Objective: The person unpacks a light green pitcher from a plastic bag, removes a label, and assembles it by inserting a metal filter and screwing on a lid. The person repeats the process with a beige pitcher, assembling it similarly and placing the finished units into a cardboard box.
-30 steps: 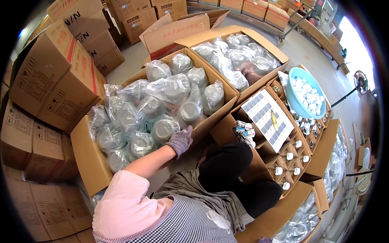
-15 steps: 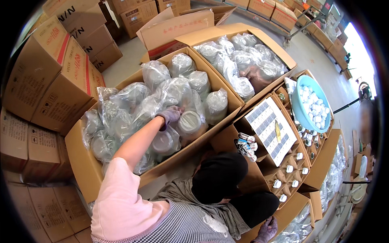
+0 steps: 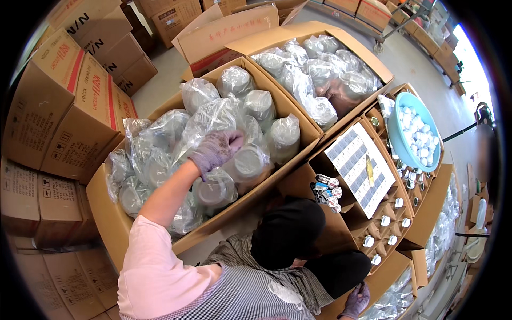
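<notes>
My left hand (image 3: 216,150), in a purple-grey glove, is over the middle of a large open cardboard box (image 3: 213,226). Its fingers are closed on a clear plastic bag (image 3: 205,118) among several bagged clear jars. Just below the hand stand a wrapped round-topped jar (image 3: 248,161) and another bagged jar (image 3: 215,189). My right hand (image 3: 356,301), gloved alike, is low on the right, beside my knee and a cardboard flap. Its fingers are curled together, and nothing shows in them.
Behind is a second box of bagged jars (image 3: 325,72). To the right, a divided carton (image 3: 381,234) holds white-capped bottles, a printed sheet (image 3: 360,168) and a bundle of small tubes (image 3: 326,193). A blue basin (image 3: 394,133) contains white caps. Stacked cartons (image 3: 69,106) stand left.
My left hand has risen from among the jars and moved slightly left, its fingers now drawn into a closed grip. The right hand has moved slightly up and right, staying beside my knee.
</notes>
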The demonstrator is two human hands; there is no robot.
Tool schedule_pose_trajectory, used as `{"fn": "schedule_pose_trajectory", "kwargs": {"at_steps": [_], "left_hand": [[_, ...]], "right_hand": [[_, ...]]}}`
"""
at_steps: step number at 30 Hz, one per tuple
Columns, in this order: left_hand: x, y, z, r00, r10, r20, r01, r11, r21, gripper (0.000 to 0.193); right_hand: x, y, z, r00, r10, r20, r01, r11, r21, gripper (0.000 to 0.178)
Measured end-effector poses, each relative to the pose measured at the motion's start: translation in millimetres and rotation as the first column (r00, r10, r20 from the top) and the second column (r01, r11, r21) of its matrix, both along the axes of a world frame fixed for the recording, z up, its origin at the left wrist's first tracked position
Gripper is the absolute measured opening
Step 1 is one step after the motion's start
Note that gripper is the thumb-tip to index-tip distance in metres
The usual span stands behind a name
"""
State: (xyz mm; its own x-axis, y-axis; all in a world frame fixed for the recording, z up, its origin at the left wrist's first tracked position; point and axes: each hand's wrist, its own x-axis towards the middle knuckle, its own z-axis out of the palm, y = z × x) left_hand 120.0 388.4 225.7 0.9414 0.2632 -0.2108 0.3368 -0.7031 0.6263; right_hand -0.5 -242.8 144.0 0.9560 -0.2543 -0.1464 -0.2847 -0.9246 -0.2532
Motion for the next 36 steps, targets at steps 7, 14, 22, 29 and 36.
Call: {"fn": "schedule_pose_trajectory", "kwargs": {"at_steps": [7, 14, 22, 29, 36], "left_hand": [[56.6, -21.3, -25.3, 0.879, -0.383, 0.283, 0.348, 0.923, 0.165, 0.029], [84.6, -8.0, -115.2, 0.827, -0.398, -0.398, 0.506, 0.835, 0.215, 0.038], [155.2, 23.9, -124.6, 0.639, -0.552, -0.536, 0.725, 0.664, 0.182, 0.039], [167.3, 30.2, -203.6, 0.589, -0.513, -0.624, 0.755, 0.625, 0.199, 0.047], [121.4, 15.9, -107.6, 0.955, -0.158, -0.25, 0.135, 0.985, -0.106, 0.038]], "right_hand": [[20.3, 3.4, -2.8, 0.983, 0.053, 0.178, -0.047, 0.998, -0.041, 0.031], [5.6, -1.5, 18.9, 0.99, -0.06, 0.128, 0.065, 0.998, -0.028, 0.032], [8.3, -19.5, -0.7, 0.993, -0.08, 0.081, 0.074, 0.995, 0.071, 0.033], [20.7, -25.8, -13.6, 0.997, -0.036, 0.07, 0.026, 0.99, 0.138, 0.032], [-1.8, -49.4, -16.0, 0.977, -0.165, 0.137, 0.128, 0.962, 0.242, 0.031]]}}
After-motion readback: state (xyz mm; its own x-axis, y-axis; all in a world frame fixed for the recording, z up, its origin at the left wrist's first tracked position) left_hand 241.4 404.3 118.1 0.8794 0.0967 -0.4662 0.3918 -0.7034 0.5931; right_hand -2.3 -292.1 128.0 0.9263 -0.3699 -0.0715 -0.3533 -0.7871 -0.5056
